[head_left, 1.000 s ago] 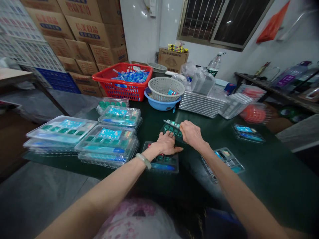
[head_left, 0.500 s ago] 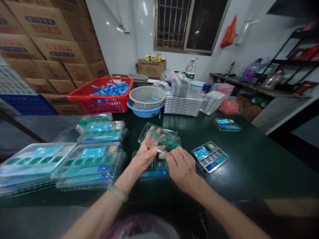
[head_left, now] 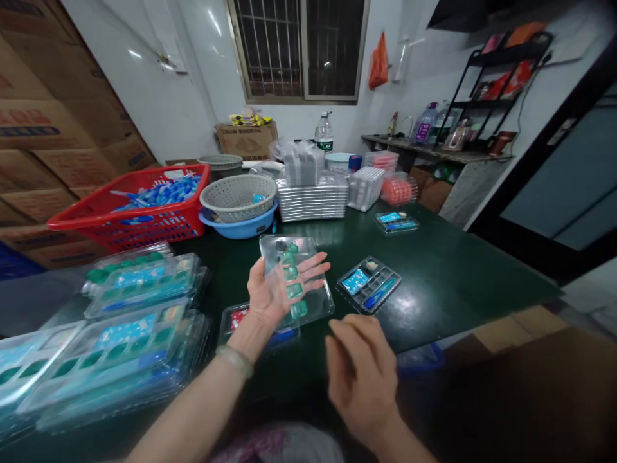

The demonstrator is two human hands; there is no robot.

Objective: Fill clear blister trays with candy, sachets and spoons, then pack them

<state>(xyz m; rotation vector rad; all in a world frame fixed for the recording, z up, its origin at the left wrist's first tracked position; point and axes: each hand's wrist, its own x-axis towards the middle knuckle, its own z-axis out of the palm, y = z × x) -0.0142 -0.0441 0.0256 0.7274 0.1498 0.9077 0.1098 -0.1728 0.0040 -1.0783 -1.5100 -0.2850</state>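
Note:
My left hand [head_left: 270, 299] is palm up beneath a clear plastic case [head_left: 315, 308], thumb at its left edge and fingers stretched under it, showing through the plastic. Green paint pots [head_left: 294, 290] form a row in the case, over the palm. Below and apart from it hovers my right hand [head_left: 364, 376], fingers curled and thumb close to the index finger; whatever they may hold is hidden. Partly behind my left wrist lies another case with a red card [head_left: 238, 318]. A case with a blue card and a brush [head_left: 373, 286] lies on the table to the right.
Stacked filled cases [head_left: 130, 334] occupy the table's left side. A red basket [head_left: 130, 225] of blue items, a grey colander [head_left: 238, 196] in a blue basin [head_left: 241, 226], and stacked clear trays [head_left: 313, 200] stand at the back. Another case [head_left: 396, 223] lies at the back right.
The view has swung to the right. My right hand has drawn away from my left, down and toward me. The case in my left hand now faces me more, with its row of pots plainer.

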